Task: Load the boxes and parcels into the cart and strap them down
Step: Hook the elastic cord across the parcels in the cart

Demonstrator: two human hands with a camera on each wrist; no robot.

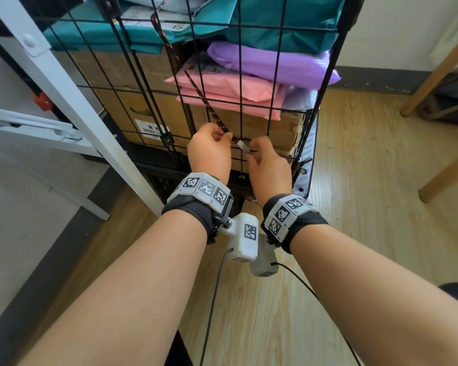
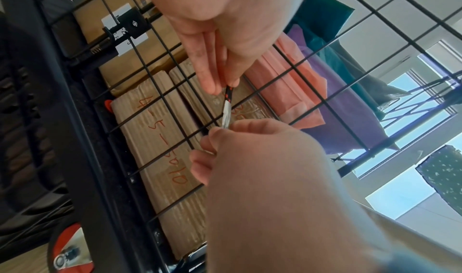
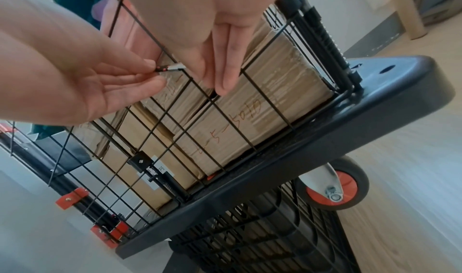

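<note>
Thin black metal wire forms the cart (image 1: 278, 109) wall beyond the hands, over a matt black plastic base (image 3: 325, 139). Behind it sit rough brown cardboard boxes (image 1: 132, 107) and smooth, glossy plastic parcels (image 1: 265, 62). The woven cord (image 1: 204, 101) ends in a shiny metal tip (image 2: 227, 113).

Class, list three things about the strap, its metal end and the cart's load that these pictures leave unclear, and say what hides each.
1. Head view: the cord's upper end is cut off by the top edge.
2. All views: the right hand covers the metal hook's tip, so whether it has caught the cart's mesh is unclear.
3. Head view: the box label is too small and barred by wire.
</note>
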